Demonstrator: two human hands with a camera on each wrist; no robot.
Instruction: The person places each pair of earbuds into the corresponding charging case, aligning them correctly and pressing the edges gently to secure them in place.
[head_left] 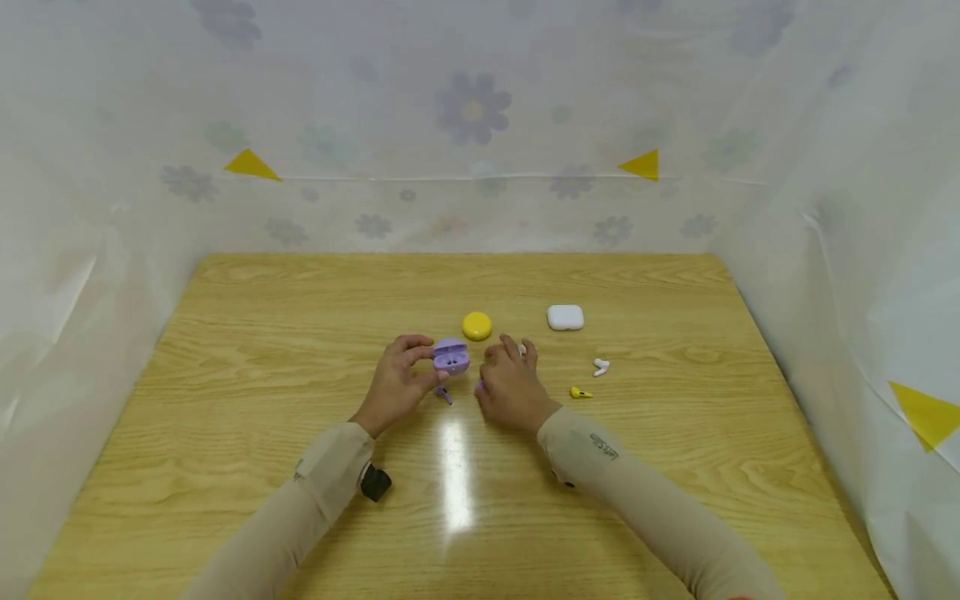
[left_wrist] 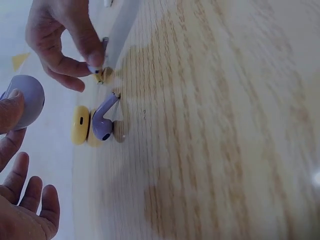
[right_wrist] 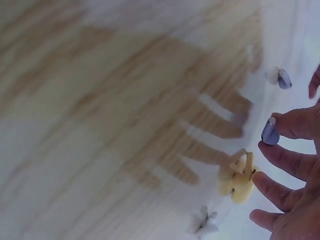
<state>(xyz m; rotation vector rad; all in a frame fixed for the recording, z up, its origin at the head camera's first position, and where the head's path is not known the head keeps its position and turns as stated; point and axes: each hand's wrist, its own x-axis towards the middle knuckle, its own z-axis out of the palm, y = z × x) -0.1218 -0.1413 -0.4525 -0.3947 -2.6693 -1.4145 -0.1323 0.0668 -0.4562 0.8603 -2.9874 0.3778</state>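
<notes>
My left hand (head_left: 393,385) holds a purple earbud case (head_left: 451,360) with its lid raised, thumb at the front and fingers at the side. Between thumb and index finger, my right hand (head_left: 513,387) pinches a purple earbud (right_wrist: 270,133) just right of that case. The other fingers of this hand are spread. A second purple earbud (head_left: 446,394) lies on the table below the case; in the left wrist view this earbud (left_wrist: 103,120) shows its stem and dark tip. A small white piece (head_left: 522,350) shows beside the right fingertips, partly hidden.
Behind the hands sit a round yellow case (head_left: 477,326) and a closed white case (head_left: 565,317). To the right lie a white earbud (head_left: 601,367) and a yellow earbud (head_left: 581,392). White flower-patterned sheeting (head_left: 472,208) borders the wooden table (head_left: 300,292) at the back and sides.
</notes>
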